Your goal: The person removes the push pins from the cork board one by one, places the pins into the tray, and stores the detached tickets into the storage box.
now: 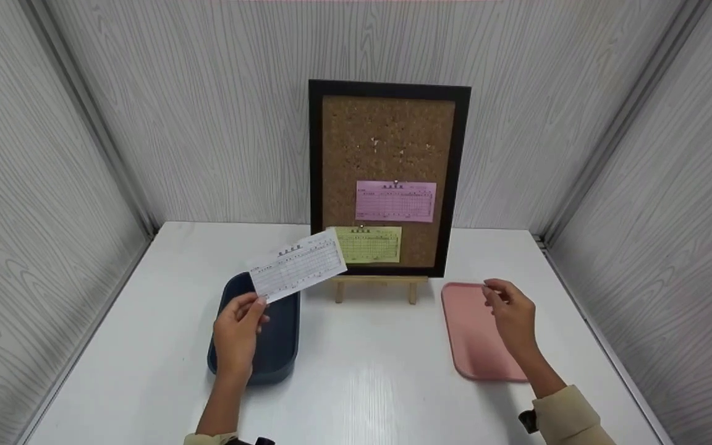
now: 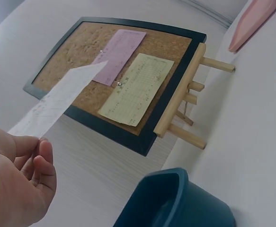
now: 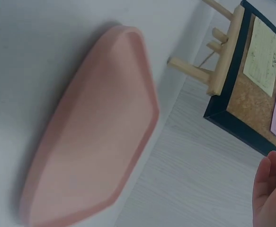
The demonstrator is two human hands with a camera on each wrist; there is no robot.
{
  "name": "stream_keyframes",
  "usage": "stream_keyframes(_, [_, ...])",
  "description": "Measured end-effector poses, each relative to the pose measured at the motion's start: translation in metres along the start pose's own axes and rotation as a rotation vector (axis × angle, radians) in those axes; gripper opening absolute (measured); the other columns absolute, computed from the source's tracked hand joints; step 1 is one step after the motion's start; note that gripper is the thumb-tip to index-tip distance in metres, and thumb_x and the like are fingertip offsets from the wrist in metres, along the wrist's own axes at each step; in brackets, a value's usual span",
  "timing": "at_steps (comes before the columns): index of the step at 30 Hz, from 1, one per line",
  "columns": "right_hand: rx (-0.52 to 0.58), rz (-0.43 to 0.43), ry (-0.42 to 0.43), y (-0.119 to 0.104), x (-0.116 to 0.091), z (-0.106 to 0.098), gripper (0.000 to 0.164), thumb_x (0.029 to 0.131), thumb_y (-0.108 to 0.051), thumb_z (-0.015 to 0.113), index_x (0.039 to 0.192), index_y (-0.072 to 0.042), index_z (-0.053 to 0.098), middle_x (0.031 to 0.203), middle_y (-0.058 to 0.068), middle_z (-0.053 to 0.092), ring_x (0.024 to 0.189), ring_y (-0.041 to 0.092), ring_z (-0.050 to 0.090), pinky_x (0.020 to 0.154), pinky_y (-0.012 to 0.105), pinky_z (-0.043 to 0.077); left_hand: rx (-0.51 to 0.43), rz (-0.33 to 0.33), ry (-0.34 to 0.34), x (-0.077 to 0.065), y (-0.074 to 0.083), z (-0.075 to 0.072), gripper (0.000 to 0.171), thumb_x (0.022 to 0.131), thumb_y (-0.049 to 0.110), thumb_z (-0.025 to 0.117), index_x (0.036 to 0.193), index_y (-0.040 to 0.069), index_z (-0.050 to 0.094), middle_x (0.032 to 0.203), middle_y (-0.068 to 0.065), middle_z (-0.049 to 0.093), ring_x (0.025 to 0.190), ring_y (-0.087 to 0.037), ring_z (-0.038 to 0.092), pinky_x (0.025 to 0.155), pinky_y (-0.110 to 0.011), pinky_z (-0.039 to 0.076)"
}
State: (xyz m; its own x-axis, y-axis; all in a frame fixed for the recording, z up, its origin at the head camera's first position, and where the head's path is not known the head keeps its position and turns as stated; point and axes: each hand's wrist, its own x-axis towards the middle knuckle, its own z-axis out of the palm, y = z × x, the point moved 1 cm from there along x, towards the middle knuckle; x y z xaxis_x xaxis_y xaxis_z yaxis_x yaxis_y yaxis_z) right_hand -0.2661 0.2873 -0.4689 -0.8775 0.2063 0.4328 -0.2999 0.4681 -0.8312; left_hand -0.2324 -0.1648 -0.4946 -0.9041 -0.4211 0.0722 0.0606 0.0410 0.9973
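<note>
- I saw the left hand (image 1: 238,330) in front of the corkboard (image 1: 387,136) and to its left, pinching a white printed slip (image 1: 297,267) by its lower corner between thumb and fingers.
- That slip hung tilted in the air before the corkboard's lower left corner; in my head view its far end covered the left edge of the yellow slip.
- I had the right hand (image 1: 512,315) in front of the corkboard and to its right, thumb and fingertips drawn narrowly together; I could not tell whether they held anything small.
- On the corkboard, a yellow slip (image 1: 371,245) was pinned low, and a pink slip (image 1: 396,202) was pinned above it and further right.
- Pale worn specks marked the corkboard's upper half.
- A wooden easel (image 2: 181,91) carried the corkboard's bottom edge.
- Left of the corkboard and nearer the person, a dark blue bin (image 1: 269,377) stood below the left hand.
- Right of the corkboard and nearer, a shallow pink tray (image 1: 473,337) lay beneath the right hand.
- All this stood on a white table (image 1: 362,371), with a grey wood-grain wall (image 1: 207,111) behind the corkboard.
</note>
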Motion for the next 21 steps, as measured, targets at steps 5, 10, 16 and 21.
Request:
stream_keyframes(5, [-0.069,0.076,-0.004,0.018,-0.006,-0.014,0.017,0.098,-0.007,0.064,0.111,0.001,0.072,0.094,0.017,0.070,0.076,0.029,0.066,0.059,0.018,0.047,0.015,-0.062,0.058,-0.009,-0.016,-0.017,0.026,0.100,0.018,0.064,0.121,0.002,0.065,0.105,-0.016,0.071,0.074,-0.010,0.065,0.063,-0.019,0.051])
stream_keyframes(10, [-0.097,0.154,-0.026,0.041,-0.012,-0.029,0.019,0.098,-0.009,0.064,0.113,0.001,0.072,0.103,0.023,0.070,0.074,0.024,0.067,0.060,0.019,0.048,0.048,-0.110,0.118,-0.016,-0.031,-0.032,0.028,0.100,0.017,0.063,0.122,0.000,0.064,0.102,-0.013,0.072,0.072,-0.007,0.065,0.062,-0.018,0.051])
stream_keyframes(16, [-0.168,0.215,-0.066,0.099,-0.014,-0.031,0.018,0.098,-0.011,0.065,0.113,-0.003,0.072,0.102,0.017,0.072,0.070,0.016,0.066,0.059,0.021,0.047,0.045,-0.146,0.186,-0.021,-0.045,-0.045,0.028,0.100,0.016,0.064,0.122,-0.002,0.063,0.100,-0.010,0.073,0.070,-0.005,0.065,0.061,-0.018,0.051])
stream_keyframes(21, [-0.222,0.261,-0.129,0.112,-0.020,-0.028,0.019,0.098,-0.010,0.064,0.113,0.000,0.071,0.101,0.017,0.073,0.073,0.019,0.067,0.061,0.023,0.049,0.045,-0.157,0.232,-0.021,-0.052,-0.048,0.028,0.100,0.015,0.063,0.121,-0.002,0.063,0.100,-0.012,0.072,0.069,-0.005,0.064,0.060,-0.017,0.051])
